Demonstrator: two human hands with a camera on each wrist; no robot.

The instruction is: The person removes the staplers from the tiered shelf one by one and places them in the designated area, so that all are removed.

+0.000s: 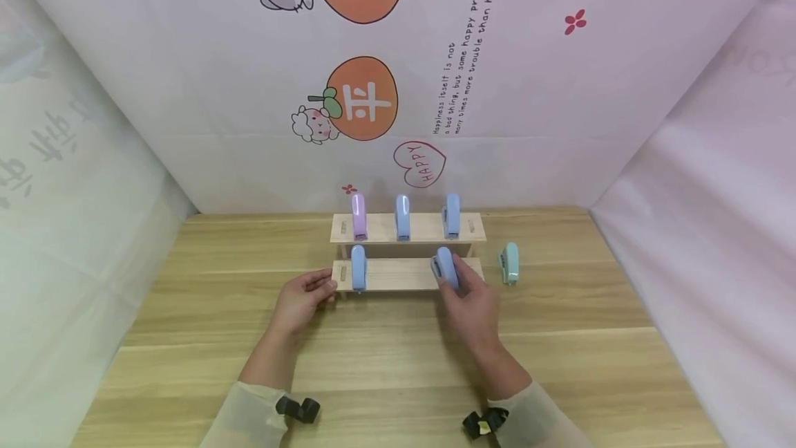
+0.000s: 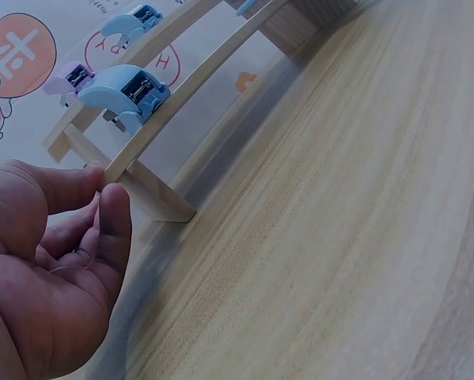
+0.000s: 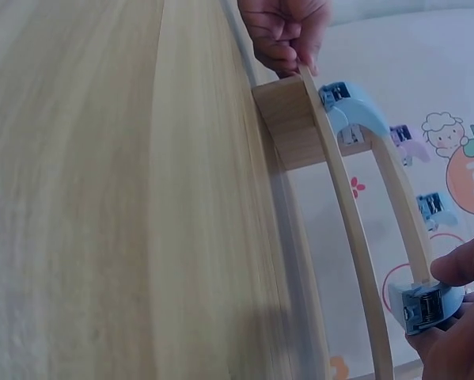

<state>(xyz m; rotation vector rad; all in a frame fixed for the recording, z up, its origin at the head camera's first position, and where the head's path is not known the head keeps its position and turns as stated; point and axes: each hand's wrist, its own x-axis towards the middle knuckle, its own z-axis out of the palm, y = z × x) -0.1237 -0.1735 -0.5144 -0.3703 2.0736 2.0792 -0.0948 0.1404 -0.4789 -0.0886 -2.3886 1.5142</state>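
My right hand (image 1: 472, 306) grips a blue stapler (image 1: 445, 268) over the right part of the front tier of a small wooden two-tier rack (image 1: 398, 275). In the right wrist view this stapler (image 3: 426, 309) is tilted beside the board; whether it touches is unclear. The left end of that tier is pinched between thumb and fingers of my left hand (image 1: 305, 301). Near it another blue stapler (image 1: 358, 268) stands on the board. Along the back tier stand a purple stapler (image 1: 358, 216) and two blue staplers, one in the middle (image 1: 403, 216), one at right (image 1: 452, 216).
A mint green stapler (image 1: 510, 263) sits on the wood-grain table (image 1: 398, 365), right of the rack. Behind the rack rises a white printed cloth (image 1: 510, 157), with more white cloth at both sides. Black straps (image 1: 298, 408) are on both wrists.
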